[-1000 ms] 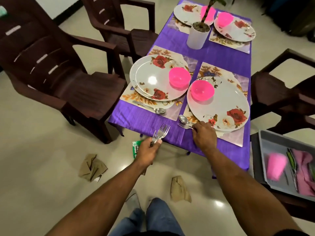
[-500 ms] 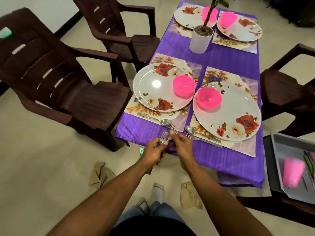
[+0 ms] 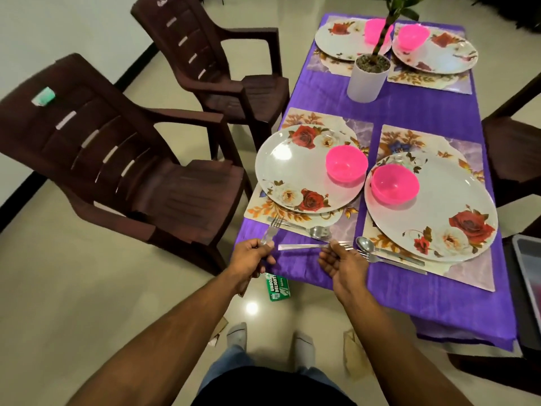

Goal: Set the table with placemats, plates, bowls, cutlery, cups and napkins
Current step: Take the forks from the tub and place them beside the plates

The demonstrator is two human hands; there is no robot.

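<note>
Left hand (image 3: pixel 253 254): grips a fork (image 3: pixel 270 231) by its handle, tines up, over the near-left placemat (image 3: pixel 292 213).
Right hand (image 3: pixel 342 263): pinches a second fork (image 3: pixel 307 246) near its tines, handle pointing left, above the bench (image 3: pixel 409 112).
Handling: steel forks look light, stiff, likely slippery; hold mid-handle.
Nearby: spoon (image 3: pixel 317 231) already lies below the left plate (image 3: pixel 304 168).

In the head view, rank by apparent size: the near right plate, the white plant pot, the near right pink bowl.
1. Near right plate, clearly largest.
2. White plant pot and near right pink bowl look alike; the pot stands farther off, so I won't rank them.
</note>
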